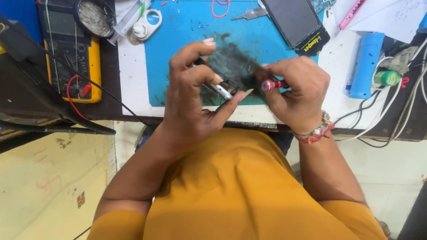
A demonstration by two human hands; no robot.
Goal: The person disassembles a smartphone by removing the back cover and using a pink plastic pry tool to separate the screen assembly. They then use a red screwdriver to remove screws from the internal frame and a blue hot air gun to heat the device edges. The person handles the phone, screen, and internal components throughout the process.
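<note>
Two bare forearms rise from an orange shirt (249, 191) toward the worktop (133, 75), elbows wide, hands meeting over its near edge. The left hand (191, 98) is turned palm-down with the wrist bent, its fingers curled round a small silver-and-black device (222, 88); the thumb points toward the other hand and the forefinger arches over the top. The right hand (296, 95), a beaded bracelet (316, 132) on its wrist, is closed with fingers pressed together, pinching a red-handled tool (273, 84) whose tip points at the device. Both things sit above the smudged near part of a blue mat (178, 49).

Farther out on the mat lie tweezers (250, 14) and a dark phone (294, 20) face up. Beside the mat on the right stands a blue cylinder (365, 64), with white cables (391, 111) trailing off the edge. On the left, a yellow multimeter (71, 49) with red and black leads rests well apart from the hands.
</note>
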